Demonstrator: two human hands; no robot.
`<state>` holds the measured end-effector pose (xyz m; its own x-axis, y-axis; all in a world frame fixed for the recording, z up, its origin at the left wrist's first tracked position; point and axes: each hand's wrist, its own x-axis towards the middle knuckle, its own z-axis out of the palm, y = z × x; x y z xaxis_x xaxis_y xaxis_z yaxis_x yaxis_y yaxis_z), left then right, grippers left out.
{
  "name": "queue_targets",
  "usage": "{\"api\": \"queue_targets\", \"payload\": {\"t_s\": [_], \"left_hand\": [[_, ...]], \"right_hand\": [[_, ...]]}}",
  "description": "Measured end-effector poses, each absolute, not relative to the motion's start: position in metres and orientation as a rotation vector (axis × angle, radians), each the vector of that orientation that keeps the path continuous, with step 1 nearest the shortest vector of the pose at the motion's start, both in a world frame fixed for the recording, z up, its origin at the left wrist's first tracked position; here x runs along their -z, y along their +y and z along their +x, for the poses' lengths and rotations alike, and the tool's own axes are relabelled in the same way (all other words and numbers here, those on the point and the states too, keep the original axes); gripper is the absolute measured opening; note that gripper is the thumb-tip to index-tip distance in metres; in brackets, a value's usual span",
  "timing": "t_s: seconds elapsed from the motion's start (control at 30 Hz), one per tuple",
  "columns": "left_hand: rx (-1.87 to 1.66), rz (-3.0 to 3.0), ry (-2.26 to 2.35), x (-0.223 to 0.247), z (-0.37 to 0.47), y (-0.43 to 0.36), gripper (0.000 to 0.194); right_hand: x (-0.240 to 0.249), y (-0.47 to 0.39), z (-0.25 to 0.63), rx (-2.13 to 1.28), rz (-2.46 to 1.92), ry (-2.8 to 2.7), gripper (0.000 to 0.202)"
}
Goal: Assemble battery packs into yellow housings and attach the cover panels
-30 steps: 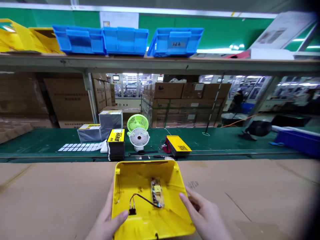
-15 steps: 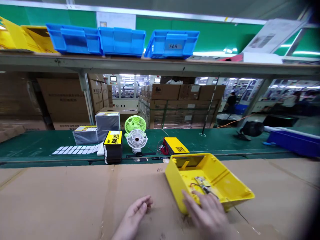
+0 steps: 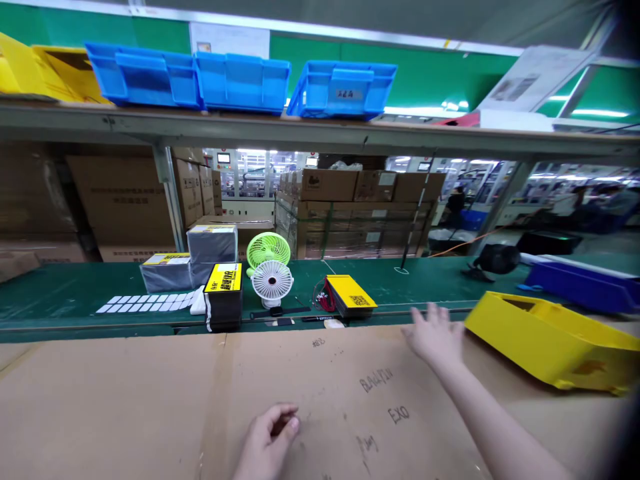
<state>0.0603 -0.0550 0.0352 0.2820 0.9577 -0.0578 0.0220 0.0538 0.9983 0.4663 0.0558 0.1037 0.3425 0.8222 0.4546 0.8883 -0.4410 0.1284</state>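
Note:
A yellow open housing (image 3: 545, 340) rests tilted on the cardboard sheet (image 3: 150, 393) at the right. Just left of it, my right hand (image 3: 436, 337) is spread with nothing in it, near the cardboard's back edge. My left hand (image 3: 273, 433) hovers over the front middle of the cardboard, fingers curled and a gap between thumb and forefinger, holding nothing. Beyond the cardboard lies a flat yellow-topped pack (image 3: 350, 295) with red wires at its left side. A black block with a yellow label (image 3: 223, 297) stands left of the fans.
A white fan (image 3: 272, 283) and a green fan (image 3: 267, 250) stand on the green bench (image 3: 400, 297). Grey wrapped blocks (image 3: 213, 247) and white stickers (image 3: 145, 303) are at left. A blue bin (image 3: 580, 283) and black fan (image 3: 496, 259) are at right; blue bins (image 3: 345, 90) line the shelf.
The yellow housing has moved right and turned, uncovering handwriting on the cardboard. My right hand has moved up and forward, off the housing. My left hand has hardly moved.

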Motion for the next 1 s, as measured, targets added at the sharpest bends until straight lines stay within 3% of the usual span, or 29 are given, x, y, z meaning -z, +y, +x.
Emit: {"api": "queue_targets", "payload": {"t_s": [0.23, 0.4, 0.83, 1.0], "left_hand": [[-0.978, 1.204, 1.028, -0.031, 0.054, -0.047, 0.058], [-1.019, 1.146, 1.023, -0.02, 0.054, -0.039, 0.062], [-0.983, 1.134, 0.969, -0.03, 0.055, -0.044, 0.053], [-0.975, 1.048, 0.842, -0.035, 0.053, -0.049, 0.051]], "right_hand": [[-0.08, 0.141, 0.39, 0.624, -2.197, -2.046, 0.053], [-0.07, 0.152, 0.365, 0.637, -2.132, -2.1, 0.044], [-0.112, 0.079, 0.332, 0.684, -1.778, -1.942, 0.039], [-0.134, 0.004, 0.282, 0.487, -1.254, -1.852, 0.03]]}}
